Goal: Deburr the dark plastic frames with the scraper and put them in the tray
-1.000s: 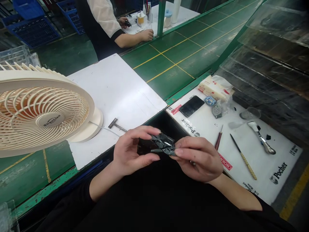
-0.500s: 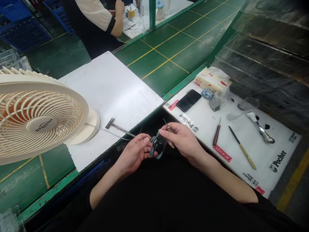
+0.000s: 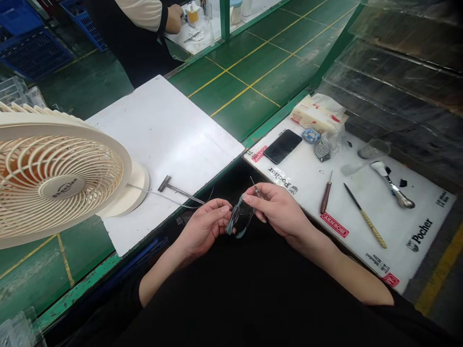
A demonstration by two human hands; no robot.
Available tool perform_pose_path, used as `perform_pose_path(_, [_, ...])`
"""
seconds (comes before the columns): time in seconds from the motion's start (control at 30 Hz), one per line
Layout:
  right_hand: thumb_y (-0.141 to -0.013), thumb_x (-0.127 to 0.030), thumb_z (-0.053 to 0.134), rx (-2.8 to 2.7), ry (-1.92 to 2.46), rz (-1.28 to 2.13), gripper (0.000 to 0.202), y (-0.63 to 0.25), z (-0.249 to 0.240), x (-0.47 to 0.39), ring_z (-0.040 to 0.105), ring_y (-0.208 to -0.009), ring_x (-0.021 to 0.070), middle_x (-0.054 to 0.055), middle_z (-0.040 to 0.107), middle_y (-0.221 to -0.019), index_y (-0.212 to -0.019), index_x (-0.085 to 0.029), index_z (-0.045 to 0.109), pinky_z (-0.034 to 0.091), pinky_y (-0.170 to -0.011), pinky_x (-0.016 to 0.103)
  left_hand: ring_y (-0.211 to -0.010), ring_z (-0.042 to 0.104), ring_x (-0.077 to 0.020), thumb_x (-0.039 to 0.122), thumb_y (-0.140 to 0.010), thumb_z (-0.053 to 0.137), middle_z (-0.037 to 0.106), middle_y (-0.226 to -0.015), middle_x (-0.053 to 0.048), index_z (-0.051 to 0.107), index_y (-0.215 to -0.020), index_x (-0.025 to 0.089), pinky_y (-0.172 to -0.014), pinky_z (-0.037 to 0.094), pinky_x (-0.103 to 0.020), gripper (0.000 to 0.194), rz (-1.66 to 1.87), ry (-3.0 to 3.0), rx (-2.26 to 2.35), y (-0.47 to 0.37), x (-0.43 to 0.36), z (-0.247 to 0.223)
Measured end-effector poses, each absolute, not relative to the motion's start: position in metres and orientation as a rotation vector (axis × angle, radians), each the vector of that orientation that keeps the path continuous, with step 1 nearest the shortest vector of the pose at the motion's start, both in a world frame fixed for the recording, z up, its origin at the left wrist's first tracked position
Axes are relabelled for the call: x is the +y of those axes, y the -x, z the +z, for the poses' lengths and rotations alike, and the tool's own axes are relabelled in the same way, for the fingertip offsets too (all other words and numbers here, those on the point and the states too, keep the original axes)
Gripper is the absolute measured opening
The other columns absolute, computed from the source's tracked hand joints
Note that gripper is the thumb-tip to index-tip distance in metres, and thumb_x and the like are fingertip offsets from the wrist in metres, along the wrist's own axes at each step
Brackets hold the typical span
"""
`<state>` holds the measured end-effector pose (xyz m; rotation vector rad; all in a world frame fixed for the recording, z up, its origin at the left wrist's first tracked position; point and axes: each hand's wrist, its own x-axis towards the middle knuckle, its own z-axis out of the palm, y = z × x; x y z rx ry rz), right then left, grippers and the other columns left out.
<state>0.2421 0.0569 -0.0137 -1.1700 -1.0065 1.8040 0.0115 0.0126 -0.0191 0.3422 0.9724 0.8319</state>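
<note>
Dark gray part point(image 3: 234, 219), held between two bare hands in front of the worker's black top point(image 3: 231, 299). The left hand point(image 3: 204, 226) has thumb and fingers closed on one side of it; the right hand point(image 3: 278, 207) pinches its upper tip, a slim metal tool point(image 3: 256, 188) jutting from the same narrow grip. At right, the white printed board point(image 3: 401, 221) reads "Pocher" in two places, with "HORNBY" on a red label point(image 3: 335, 225); some of its smaller print is too small to read. On the cream fan point(image 3: 114, 168) at left, the oval badge point(image 3: 61, 187) says "ShenLian." Half a second earlier the part showed its broad, dark face; now it is turned nearly edge-on, while both hands have barely shifted. Beyond the fan, a co-worker's hand point(image 3: 175, 19), raised higher in the earlier frame, is now lower, beside a yellow container point(image 3: 193, 16).
</note>
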Motion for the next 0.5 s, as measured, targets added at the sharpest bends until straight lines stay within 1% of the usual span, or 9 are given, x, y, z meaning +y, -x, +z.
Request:
perform_pose_path(0.1, [-0.081,-0.059,0.111,-1.017,1.173,1.789,0.05,-0.2439,-0.0142,0.057,0.053,-0.053,0.0087,0.0,0.073,-0.08,-0.097,-0.019,0.086,0.04,-0.047,0.023,-0.072,0.079,-0.0164,0.042,-0.084,0.11,0.082,-0.086,-0.005,0.085,-0.108,0.013,-0.074,0.068,-0.029,0.045,0.798,-0.347,0.958,-0.0128,0.0133,-0.0211])
perform_pose_path(0.2, [-0.08,-0.057,0.112,-1.018,1.175,1.775,0.049,-0.2465,-0.0143,0.0575,0.052,-0.053,0.0088,0.0,0.074,-0.08,-0.097,-0.019,0.086,0.04,-0.047,0.024,-0.076,0.08,-0.0163,0.041,-0.084,0.111,0.085,-0.09,-0.008,0.089,-0.111,0.012,-0.076,0.068,-0.028,0.046,0.759,-0.365,0.951,-0.0145,0.0129,-0.0234])
perform_pose_path(0.37, [-0.081,-0.055,0.111,-1.028,1.19,1.762,0.047,-0.2497,-0.015,0.0562,0.053,-0.055,0.0091,0.0,0.074,-0.081,-0.098,-0.019,0.086,0.041,-0.05,0.024,-0.078,0.078,-0.016,0.039,-0.084,0.111,0.086,-0.092,-0.008,0.091,-0.112,0.014,-0.079,0.067,-0.029,0.043,0.788,-0.386,0.972,-0.0158,0.0114,-0.0269])
perform_pose_path(0.5, [-0.082,-0.059,0.11,-1.041,1.236,1.696,0.049,-0.2506,-0.0159,0.0551,0.051,-0.055,0.0101,0.0,0.071,-0.077,-0.098,-0.019,0.085,0.039,-0.051,0.025,-0.086,0.082,-0.0193,0.04,-0.085,0.111,0.088,-0.098,-0.01,0.093,-0.118,0.016,-0.085,0.069,-0.033,0.045,0.829,-0.404,0.963,-0.0147,0.0099,-0.0272])
